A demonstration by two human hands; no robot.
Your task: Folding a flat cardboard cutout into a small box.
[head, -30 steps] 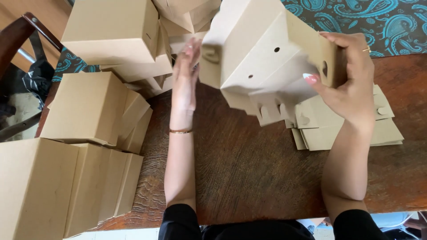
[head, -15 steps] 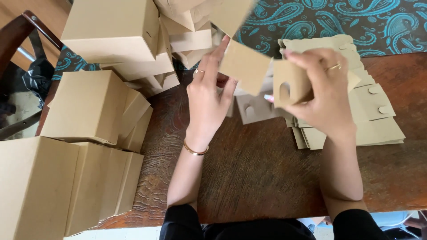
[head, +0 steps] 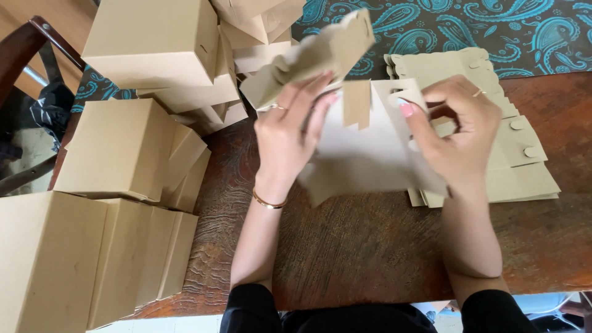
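I hold a half-folded tan cardboard box (head: 357, 154) above the wooden table (head: 345, 253), its pale inner side turned toward me. My left hand (head: 290, 132) grips its left side, with one flap sticking up and away past the fingers. My right hand (head: 459, 132) pinches the right edge near a tab with a round cut-out. A small flap hangs down between the two hands. A stack of flat unfolded box blanks (head: 512, 154) lies under and behind my right hand.
Several assembled tan boxes are piled at the left (head: 117, 148) and back left (head: 154, 43), some stacked on each other. A teal patterned cloth (head: 493, 28) covers the table's far side. A dark chair frame (head: 37, 43) stands at the far left.
The box was held up closed; it has since been lowered and opened out, so its pale inside now faces me. Both hands shifted along its edges.
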